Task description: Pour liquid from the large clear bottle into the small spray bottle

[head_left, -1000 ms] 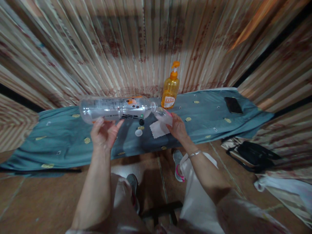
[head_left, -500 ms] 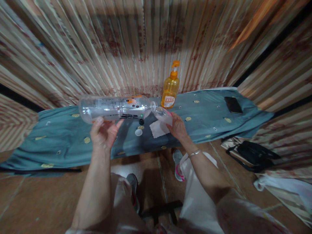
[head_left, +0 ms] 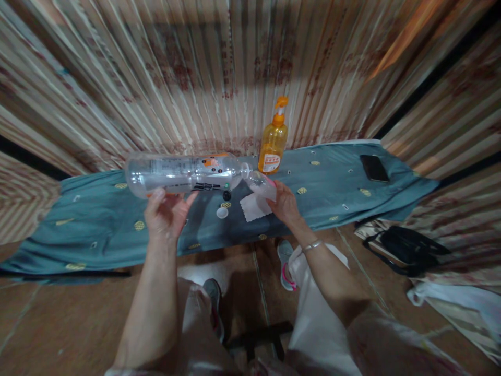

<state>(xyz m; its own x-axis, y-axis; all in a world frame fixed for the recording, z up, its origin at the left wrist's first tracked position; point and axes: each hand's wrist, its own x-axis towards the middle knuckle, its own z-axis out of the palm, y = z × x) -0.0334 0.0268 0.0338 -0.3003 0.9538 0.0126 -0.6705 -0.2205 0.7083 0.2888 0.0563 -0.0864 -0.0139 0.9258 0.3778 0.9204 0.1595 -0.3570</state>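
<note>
My left hand [head_left: 167,213] grips a large clear plastic bottle [head_left: 168,175] from below, holding it on its side above the cloth-covered table. Its open mouth points right and meets the neck of a small clear bottle [head_left: 259,183], which slants down to the right. My right hand [head_left: 285,203] is closed around the pink lower end of that small bottle. A pale scallop-edged cloth [head_left: 252,207] is just left of my right fingers; I cannot tell whether they touch it. Below the large bottle's neck are a black cap [head_left: 226,195] and a white cap [head_left: 222,213].
An amber pump bottle [head_left: 273,146] stands at the back of the table [head_left: 329,183], close to the small bottle. A dark flat phone-like object [head_left: 373,168] lies at the right end. A black bag [head_left: 410,245] is on the lower right. Pleated curtains [head_left: 195,78] hang behind.
</note>
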